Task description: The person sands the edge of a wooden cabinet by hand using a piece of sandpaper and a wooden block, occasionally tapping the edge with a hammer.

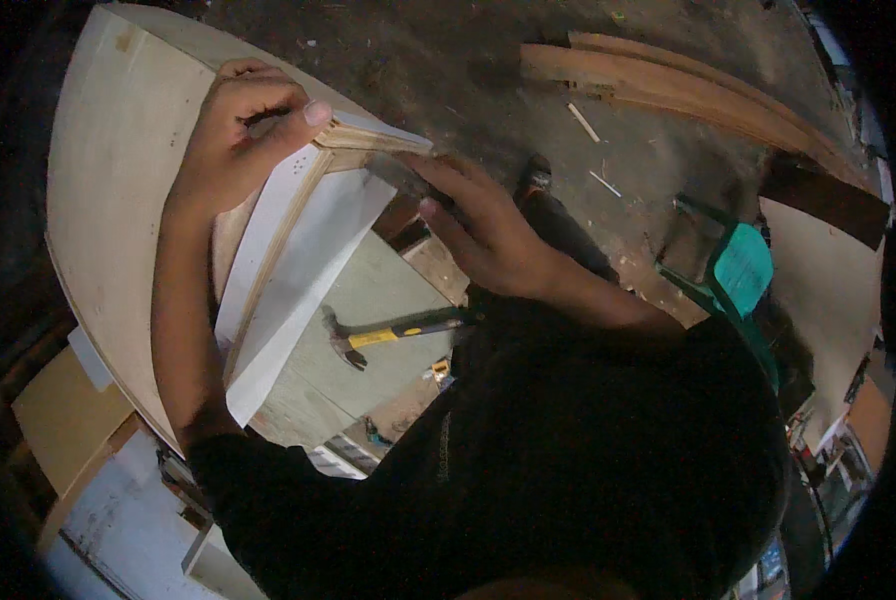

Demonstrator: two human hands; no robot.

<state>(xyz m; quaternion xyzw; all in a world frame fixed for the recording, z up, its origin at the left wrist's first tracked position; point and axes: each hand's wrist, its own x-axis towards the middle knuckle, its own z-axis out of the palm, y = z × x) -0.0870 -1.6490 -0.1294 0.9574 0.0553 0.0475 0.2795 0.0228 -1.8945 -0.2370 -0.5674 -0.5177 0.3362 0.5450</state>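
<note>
A wooden frame with white faces (313, 235) and bare plywood edges stands tilted in front of me. My left hand (243, 130) curls over its upper corner, the thumb lying along the edge. Close to the frame's right end is my right hand (488, 225), fingers and thumb bent towards each other around something greyish and blurred that I cannot make out. Below the frame, a claw hammer (373, 336) with a yellow and black handle lies on a pale board (313, 385). The frame hides part of that board.
A large pale curved panel (108, 200) rises at the left. Brown curved boards (668, 85) and thin offcuts (584, 122) lie on the floor at the upper right. A green plastic chair (743, 270) stands at the right, beside a light sheet (818, 290).
</note>
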